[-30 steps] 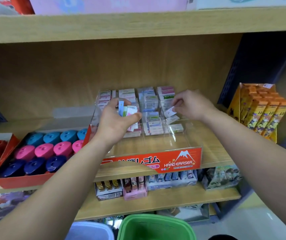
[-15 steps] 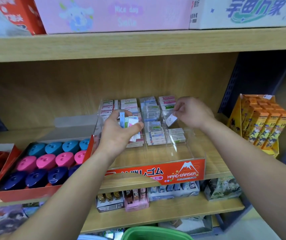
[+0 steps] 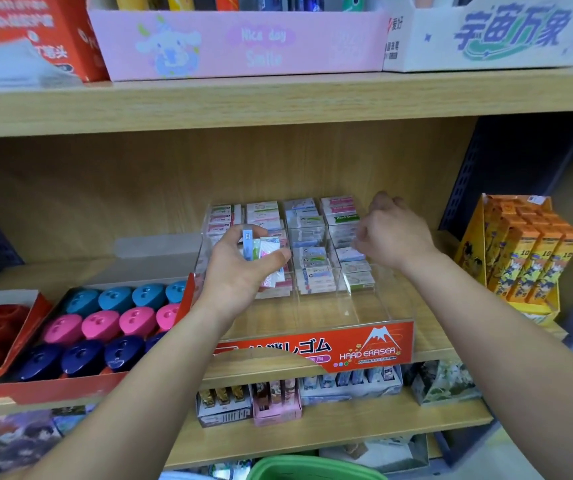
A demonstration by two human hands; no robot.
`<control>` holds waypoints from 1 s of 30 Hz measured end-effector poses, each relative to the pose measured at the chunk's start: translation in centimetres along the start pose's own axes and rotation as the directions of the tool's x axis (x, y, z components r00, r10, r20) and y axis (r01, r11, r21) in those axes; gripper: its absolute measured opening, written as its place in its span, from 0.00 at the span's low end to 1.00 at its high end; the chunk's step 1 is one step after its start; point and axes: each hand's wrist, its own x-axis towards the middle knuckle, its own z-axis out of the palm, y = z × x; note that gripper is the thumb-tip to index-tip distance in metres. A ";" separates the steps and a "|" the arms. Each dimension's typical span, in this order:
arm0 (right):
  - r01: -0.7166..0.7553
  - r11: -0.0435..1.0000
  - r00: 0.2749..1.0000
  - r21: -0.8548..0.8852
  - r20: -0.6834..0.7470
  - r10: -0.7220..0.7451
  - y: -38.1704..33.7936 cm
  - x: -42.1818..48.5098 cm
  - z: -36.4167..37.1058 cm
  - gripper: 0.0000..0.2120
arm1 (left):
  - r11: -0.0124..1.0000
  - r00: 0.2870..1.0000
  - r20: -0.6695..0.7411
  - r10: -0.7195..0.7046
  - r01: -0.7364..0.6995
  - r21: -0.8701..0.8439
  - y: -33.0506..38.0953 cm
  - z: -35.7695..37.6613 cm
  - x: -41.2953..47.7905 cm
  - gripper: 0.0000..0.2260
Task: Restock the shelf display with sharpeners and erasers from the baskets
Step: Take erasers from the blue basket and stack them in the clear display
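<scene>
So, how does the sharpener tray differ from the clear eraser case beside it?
The sharpener tray is red cardboard; the eraser case is clear plastic with a red front label. The sharpener tray looks full, in blue, pink and navy rows; the eraser case is bare at the front. The left hand holds erasers above the eraser case; no hand is at the sharpener tray. Both stand side by side on one wooden shelf.

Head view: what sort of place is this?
Probably a stationery shop: a clear display case labelled Hard Eraser holding packaged erasers, rows of coloured sharpeners, retail cartons on wooden shelves.
</scene>
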 end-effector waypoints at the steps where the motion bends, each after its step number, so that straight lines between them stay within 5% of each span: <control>1: -0.009 1.000 1.000 0.016 0.023 0.008 0.0 -0.1 -0.2 0.08 | 1.000 1.000 -0.001 -0.003 0.003 0.002 0.0 0.0 0.0 0.16; 8: 0.008 0.907 0.974 0.421 -0.211 0.089 -0.8 -3.4 -1.6 0.05 | 0.994 0.999 0.020 -0.045 0.046 -0.098 0.8 0.5 -0.6 0.13; 14: 0.034 0.388 0.995 0.921 0.004 -0.096 -6.6 -7.9 -3.3 0.09 | 0.959 0.994 0.078 -0.072 0.091 -0.270 1.8 1.4 -1.9 0.13; 20: -0.048 0.150 0.997 0.988 0.056 -0.050 -8.3 -9.5 -3.3 0.19 | 0.955 0.991 0.121 -0.058 0.091 -0.282 1.6 0.3 -3.3 0.13; 25: -0.081 0.190 0.994 0.978 0.094 -0.059 -9.2 -10.1 -4.2 0.19 | 0.964 0.992 0.118 -0.041 0.070 -0.256 1.6 -0.8 -4.2 0.16; 30: -0.144 0.104 0.982 0.984 0.156 -0.109 -9.2 -10.2 -4.8 0.21 | 0.968 0.991 0.132 -0.035 0.067 -0.244 1.9 -1.2 -5.2 0.15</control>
